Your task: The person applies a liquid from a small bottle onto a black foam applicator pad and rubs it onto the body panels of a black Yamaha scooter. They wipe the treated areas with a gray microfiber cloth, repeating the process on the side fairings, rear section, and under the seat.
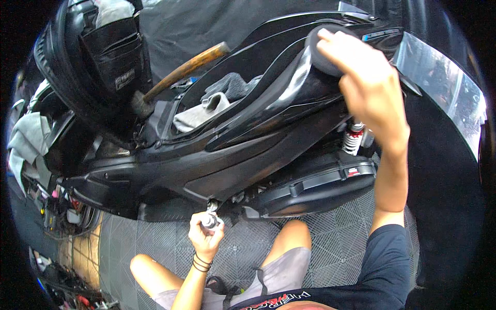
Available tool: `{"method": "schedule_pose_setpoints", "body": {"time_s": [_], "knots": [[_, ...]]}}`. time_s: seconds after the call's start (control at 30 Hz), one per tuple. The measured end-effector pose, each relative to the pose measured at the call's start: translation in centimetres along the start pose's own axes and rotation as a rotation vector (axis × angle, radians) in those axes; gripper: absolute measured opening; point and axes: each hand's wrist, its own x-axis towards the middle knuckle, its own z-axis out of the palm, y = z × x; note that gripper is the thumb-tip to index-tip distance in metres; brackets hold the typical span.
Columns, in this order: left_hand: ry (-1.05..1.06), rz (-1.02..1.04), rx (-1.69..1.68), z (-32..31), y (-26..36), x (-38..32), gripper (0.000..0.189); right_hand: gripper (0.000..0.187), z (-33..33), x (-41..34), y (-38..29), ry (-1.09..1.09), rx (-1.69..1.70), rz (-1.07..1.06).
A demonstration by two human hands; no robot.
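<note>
A black motor scooter stands before me, its glossy side panel (286, 97) running up to the right. My right hand (364, 73), overexposed and slightly blurred, holds a dark round pad (325, 58) against the upper rear of that panel. Most of the pad's right side is behind my fingers, so its exact kind is unclear. Low in front of the scooter, my left hand (205, 234) grips a small bottle (209, 221) with a pale top, close to the lower edge of the bodywork.
Grey cloths (217, 102) lie in the open under-seat compartment. A wooden-handled mallet (186, 71) leans beside the raised seat (58, 69). Another grey cloth (29, 143) hangs at far left. A white-spring shock absorber (352, 141) sits below my right forearm. Grey tiles (162, 240) cover the floor.
</note>
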Motion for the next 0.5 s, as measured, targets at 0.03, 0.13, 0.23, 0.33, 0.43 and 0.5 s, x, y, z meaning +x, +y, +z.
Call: {"method": "schedule_pose_setpoints", "body": {"time_s": [0.03, 0.13, 0.23, 0.33, 0.43, 0.5], "knots": [[0.005, -0.011, 0.025, -0.2, 0.3, -0.1, 0.040, 0.033, 0.1, 0.3, -3.3, -0.003, 0.048, 0.008], [0.034, -0.035, -0.063, -0.3, -0.1, -0.1, 0.040, 0.030, 1.2, -0.1, -8.9, -0.031, 0.156, -0.098], [0.041, 0.019, 0.143, 0.2, -0.3, 0.4, 0.042, 0.023, 2.0, -2.5, -9.2, -0.050, 0.211, -0.194], [0.070, 0.117, 0.184, -0.2, -1.1, 0.1, 0.044, 0.026, 3.0, -5.9, -7.5, 0.157, 0.119, 0.004], [0.001, 0.132, 0.204, -0.4, 0.1, 0.6, 0.046, 0.031, 4.4, -5.8, -11.7, 0.162, 0.088, 0.074], [-0.006, 0.210, 0.183, -0.5, 0.2, 1.1, 0.045, 0.033, 6.4, -5.2, -16.1, 0.023, 0.201, 0.032]]}}
